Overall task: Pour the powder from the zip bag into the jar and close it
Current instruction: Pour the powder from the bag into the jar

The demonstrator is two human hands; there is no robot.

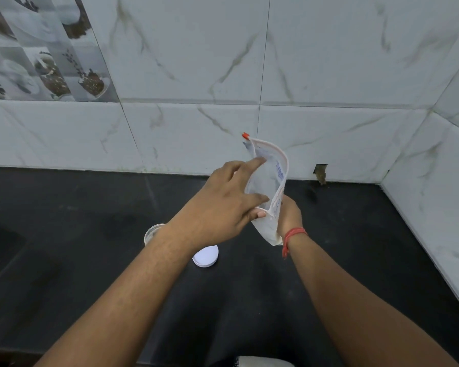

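I hold a clear zip bag [269,181] upright above the black counter, its mouth spread wide and a red slider at the top corner. White powder sits in its lower end. My left hand [228,205] pinches the near side of the bag's mouth, fingers stretched along it. My right hand [289,215], a red thread on its wrist, grips the bag's lower part from behind. The clear jar [151,232] stands on the counter, mostly hidden under my left forearm, only its rim showing. Its white lid [206,256] lies flat beside it.
The black counter [342,247] runs to marble-patterned tiled walls at the back and right, which meet in a corner. A small broken hole [320,173] marks the back wall's base. A white object [265,362] peeks in at the bottom edge.
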